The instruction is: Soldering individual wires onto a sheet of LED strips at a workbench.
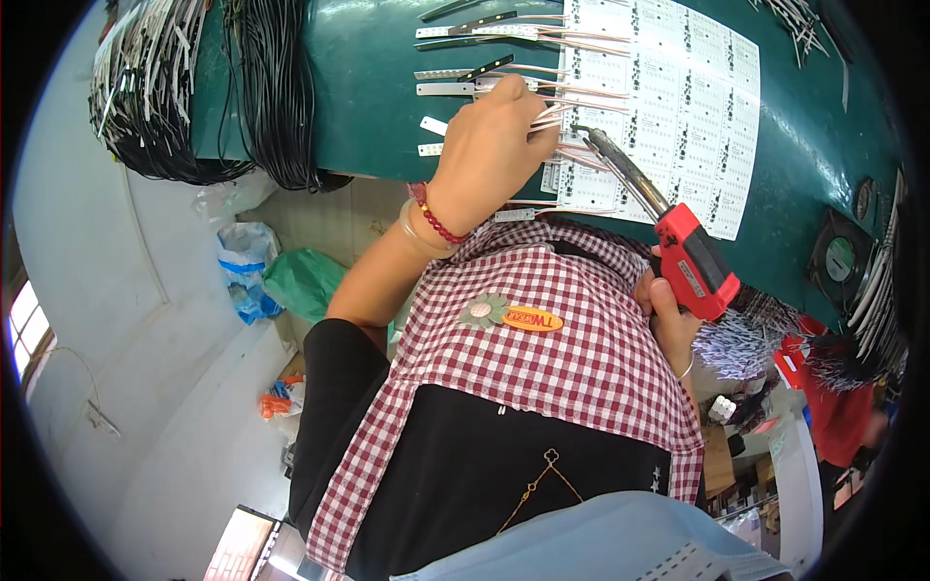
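My left hand is closed, thumb and fingers pinching several thin pale wires at the left edge of a white circuit board sheet. My right hand is wrapped round the handle of a red and black soldering iron. Its dark bent tip points up and left over the sheet, close beside the pinched wires. Whether the tip touches a wire or a pad I cannot tell. Narrow white strips with thin wires lie left of the sheet, partly covered by my left hand.
A green table carries the work. Bundles of black cable and white-ended leads hang over its edge at the left. At the right lie a small black fan and more wire bundles. A green bag sits below the table.
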The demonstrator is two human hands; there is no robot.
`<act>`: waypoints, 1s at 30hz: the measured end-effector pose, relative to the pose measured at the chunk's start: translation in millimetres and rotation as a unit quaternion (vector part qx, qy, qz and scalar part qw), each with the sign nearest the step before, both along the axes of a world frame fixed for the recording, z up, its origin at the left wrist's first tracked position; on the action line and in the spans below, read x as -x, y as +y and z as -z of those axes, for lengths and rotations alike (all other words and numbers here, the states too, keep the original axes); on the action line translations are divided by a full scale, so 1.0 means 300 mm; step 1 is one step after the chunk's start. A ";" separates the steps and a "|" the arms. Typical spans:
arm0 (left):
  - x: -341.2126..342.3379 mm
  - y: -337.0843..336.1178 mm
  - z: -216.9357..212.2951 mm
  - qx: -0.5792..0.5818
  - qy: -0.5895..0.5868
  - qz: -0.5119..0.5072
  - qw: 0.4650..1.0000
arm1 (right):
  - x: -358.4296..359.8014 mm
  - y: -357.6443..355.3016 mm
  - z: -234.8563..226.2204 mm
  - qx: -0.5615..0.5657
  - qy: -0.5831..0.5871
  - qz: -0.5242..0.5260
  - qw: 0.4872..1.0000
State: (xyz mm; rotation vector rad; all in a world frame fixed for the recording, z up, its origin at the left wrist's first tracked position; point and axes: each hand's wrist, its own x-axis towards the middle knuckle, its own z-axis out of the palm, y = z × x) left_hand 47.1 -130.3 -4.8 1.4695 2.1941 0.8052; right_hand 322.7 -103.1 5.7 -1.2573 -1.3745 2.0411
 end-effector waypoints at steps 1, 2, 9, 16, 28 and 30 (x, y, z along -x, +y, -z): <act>-0.002 -0.002 0.001 0.008 0.001 -0.002 1.000 | -0.001 -0.001 0.003 0.000 0.000 -0.001 1.000; -0.002 -0.003 0.000 0.016 0.002 -0.003 1.000 | -0.006 -0.005 0.010 -0.015 -0.012 -0.004 1.000; -0.003 -0.001 -0.023 0.011 -0.009 -0.002 1.000 | -0.011 -0.010 0.016 -0.005 0.002 0.010 1.000; -0.002 -0.007 -0.007 0.007 -0.004 0.018 1.000 | -0.018 -0.009 0.028 -0.033 -0.010 -0.004 0.999; 0.023 -0.005 0.000 0.016 -0.005 0.023 1.000 | -0.014 -0.004 0.023 -0.007 0.005 0.003 1.000; 0.026 0.003 0.006 0.024 0.014 0.037 0.999 | -0.011 -0.006 0.025 0.006 -0.014 0.001 1.000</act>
